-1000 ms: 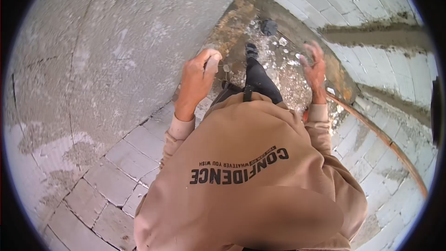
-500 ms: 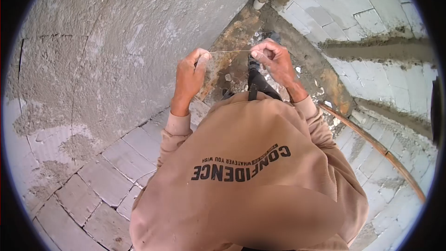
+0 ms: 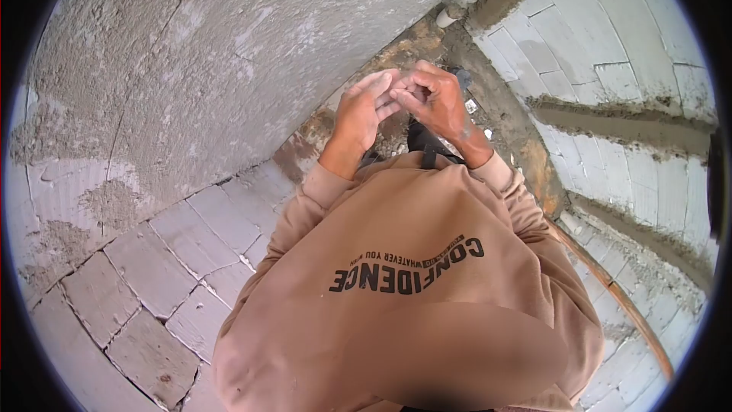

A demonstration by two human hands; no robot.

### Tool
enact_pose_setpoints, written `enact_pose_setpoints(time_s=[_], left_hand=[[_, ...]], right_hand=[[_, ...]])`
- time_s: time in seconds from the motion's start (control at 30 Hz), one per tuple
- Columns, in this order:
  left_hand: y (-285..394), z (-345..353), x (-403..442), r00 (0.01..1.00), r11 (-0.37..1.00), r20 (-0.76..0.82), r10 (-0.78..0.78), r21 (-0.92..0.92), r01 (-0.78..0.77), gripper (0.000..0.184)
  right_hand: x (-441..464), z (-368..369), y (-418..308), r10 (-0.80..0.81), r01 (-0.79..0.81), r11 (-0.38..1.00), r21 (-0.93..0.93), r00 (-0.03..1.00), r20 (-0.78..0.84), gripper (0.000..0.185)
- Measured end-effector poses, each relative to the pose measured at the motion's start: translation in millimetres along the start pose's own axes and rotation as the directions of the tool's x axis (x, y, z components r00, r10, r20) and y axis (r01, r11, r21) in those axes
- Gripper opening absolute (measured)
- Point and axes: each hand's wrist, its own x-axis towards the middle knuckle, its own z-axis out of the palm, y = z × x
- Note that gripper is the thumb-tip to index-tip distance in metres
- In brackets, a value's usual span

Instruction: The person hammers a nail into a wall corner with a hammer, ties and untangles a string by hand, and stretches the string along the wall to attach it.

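Observation:
My left hand (image 3: 366, 109) is raised in front of my chest, its fingers stretched out and the palm turned toward my other hand. Close beside it, nearly touching its fingertips, my right hand (image 3: 436, 101) has thumb and forefinger pinched together. The thin, pale string seen in the earlier picture is too fine to make out now; the right pinch where it was held stays closed. Below the hands is the front of my tan sweatshirt (image 3: 412, 214), with black lettering.
A rough plastered wall (image 3: 206, 69) rises on the left. On the right stands a wall of pale blocks (image 3: 564, 38) with mortar-filled channels. A wooden pole (image 3: 618, 294) leans at the lower right. A short white pipe (image 3: 448, 17) is in the corner, above rubble-strewn ground.
My hands have come together from a stretched-apart position. The left fingers have opened out of their pinch, and the string between the hands no longer shows. My view has shifted slightly.

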Motion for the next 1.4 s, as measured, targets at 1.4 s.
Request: enact_pose_setpoints(time_s=[1.4], left_hand=[[26,14,4,0.966,0.997,0.259,0.023,0.064,-0.041,0.016]], right_hand=[[-23,-21,2,0.082,-0.066,0.973,0.221,0.994,-0.066,0.012]])
